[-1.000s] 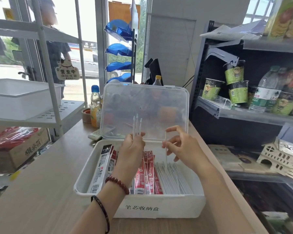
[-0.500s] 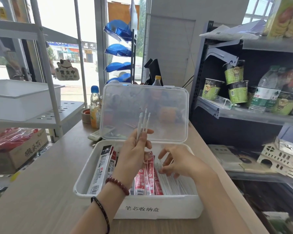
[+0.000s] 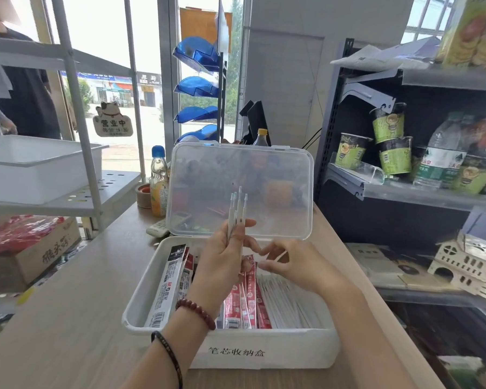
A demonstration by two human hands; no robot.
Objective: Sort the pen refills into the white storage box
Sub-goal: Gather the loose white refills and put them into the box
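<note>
The white storage box (image 3: 264,352) sits on the wooden counter in front of me, its clear lid (image 3: 278,169) standing open at the back. Inside lie a black-and-white refill pack (image 3: 169,282) at the left, red refill packs (image 3: 247,296) in the middle and loose white refills (image 3: 289,299) at the right. My left hand (image 3: 222,262) is over the box and grips a bunch of white pen refills (image 3: 237,209) upright. My right hand (image 3: 292,268) hovers just above the loose refills, its fingertips pinching one thin white refill (image 3: 281,255).
Behind the box stand a drink bottle (image 3: 159,181), a tape roll (image 3: 144,195) and a remote (image 3: 159,228). A white rack with a bin (image 3: 40,164) is at the left, with a person (image 3: 26,94) behind it. A dark shelf with cup noodles (image 3: 390,141) and a wooden house model (image 3: 466,265) is at the right.
My right hand went down into the loose refills and has come up slightly with one pinched. The bunch in my left hand has grown and tilted a little to the right.
</note>
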